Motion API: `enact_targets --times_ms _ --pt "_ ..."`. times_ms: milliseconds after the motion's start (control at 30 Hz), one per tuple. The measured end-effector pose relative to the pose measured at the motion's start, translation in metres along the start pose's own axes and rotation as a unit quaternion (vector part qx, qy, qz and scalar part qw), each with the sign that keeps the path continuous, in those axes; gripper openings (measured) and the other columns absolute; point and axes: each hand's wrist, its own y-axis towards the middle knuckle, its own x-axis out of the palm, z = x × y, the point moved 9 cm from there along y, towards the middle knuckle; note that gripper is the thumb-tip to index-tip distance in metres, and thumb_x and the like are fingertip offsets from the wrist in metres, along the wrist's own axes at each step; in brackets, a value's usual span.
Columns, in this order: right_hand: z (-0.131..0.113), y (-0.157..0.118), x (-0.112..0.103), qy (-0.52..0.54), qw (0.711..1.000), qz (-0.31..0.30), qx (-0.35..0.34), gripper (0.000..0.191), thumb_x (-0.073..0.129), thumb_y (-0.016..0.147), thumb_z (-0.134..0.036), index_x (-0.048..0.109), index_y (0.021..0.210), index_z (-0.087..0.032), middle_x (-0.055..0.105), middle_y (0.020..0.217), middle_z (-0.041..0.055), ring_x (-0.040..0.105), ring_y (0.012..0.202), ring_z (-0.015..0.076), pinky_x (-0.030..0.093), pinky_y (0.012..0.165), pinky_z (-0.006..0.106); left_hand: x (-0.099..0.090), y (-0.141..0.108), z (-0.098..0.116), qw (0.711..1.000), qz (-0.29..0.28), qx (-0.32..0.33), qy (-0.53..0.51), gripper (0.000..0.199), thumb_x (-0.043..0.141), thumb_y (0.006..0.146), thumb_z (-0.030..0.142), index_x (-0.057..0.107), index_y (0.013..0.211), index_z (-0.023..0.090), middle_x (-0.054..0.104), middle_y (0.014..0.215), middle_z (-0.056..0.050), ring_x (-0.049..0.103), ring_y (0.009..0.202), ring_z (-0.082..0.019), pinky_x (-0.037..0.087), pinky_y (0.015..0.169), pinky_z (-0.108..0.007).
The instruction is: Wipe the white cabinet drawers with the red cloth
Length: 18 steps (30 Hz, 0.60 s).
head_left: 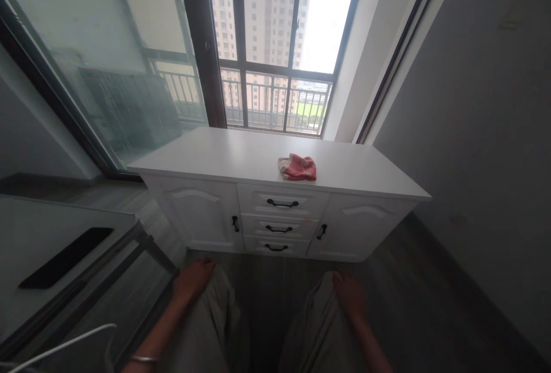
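My left hand rests on my left knee with nothing held. My right hand lies over my right knee, also holding nothing. The fingers of both hands drape over the trouser legs and show only in part. In front of me, a crumpled red and white cloth item sits on the top of a white cabinet, near its front edge. Neither hand touches the cloth or the cabinet.
The cabinet has three drawers with dark handles between two doors. At left stands a pale table with a black flat object on it. A white cable is below. Behind are sliding glass doors; a wall is at right.
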Motion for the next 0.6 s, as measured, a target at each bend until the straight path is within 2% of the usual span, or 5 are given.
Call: enact_targets --times_ms 100,267,400,600 --pt "0.000 -0.005 0.008 -0.034 0.998 -0.053 -0.014 0.054 0.042 0.104 -0.035 0.080 0.136 -0.016 0.075 0.141 0.0216 0.073 0.129 0.0360 0.054 0.112 0.049 -0.001 0.003 0.000 0.999 -0.029 -0.017 0.003 0.056 0.044 0.099 0.047 0.083 0.125 0.017 0.081 0.128 -0.021 0.077 0.121 -0.039 0.059 0.101 -0.049" --pt "-0.014 -0.023 0.000 -0.068 0.996 -0.022 -0.045 0.055 0.044 0.107 -0.037 0.074 0.146 -0.013 0.070 0.149 0.0205 0.064 0.140 0.0357 0.048 0.119 0.046 -0.004 -0.018 0.002 0.999 -0.015 -0.023 0.015 0.060 0.042 0.100 0.053 0.084 0.120 0.015 0.081 0.127 -0.024 0.077 0.120 -0.042 0.059 0.099 -0.049" --pt "-0.022 -0.034 -0.014 -0.090 0.995 -0.005 -0.039 0.057 0.040 0.109 -0.040 0.071 0.150 -0.016 0.068 0.153 0.0154 0.060 0.143 0.0350 0.047 0.119 0.043 -0.022 -0.037 0.004 0.999 0.019 -0.033 0.017 0.063 0.039 0.103 0.055 0.083 0.125 0.017 0.081 0.127 -0.022 0.077 0.120 -0.041 0.059 0.098 -0.047" --pt "-0.041 -0.035 -0.036 -0.102 0.993 -0.002 -0.063 0.051 0.042 0.109 -0.037 0.077 0.142 -0.019 0.073 0.146 0.0122 0.062 0.139 0.0308 0.048 0.114 0.038 -0.040 -0.039 0.002 0.999 0.013 -0.033 -0.025 0.066 0.035 0.106 0.054 0.082 0.128 0.013 0.078 0.134 -0.024 0.073 0.128 -0.043 0.056 0.105 -0.050"
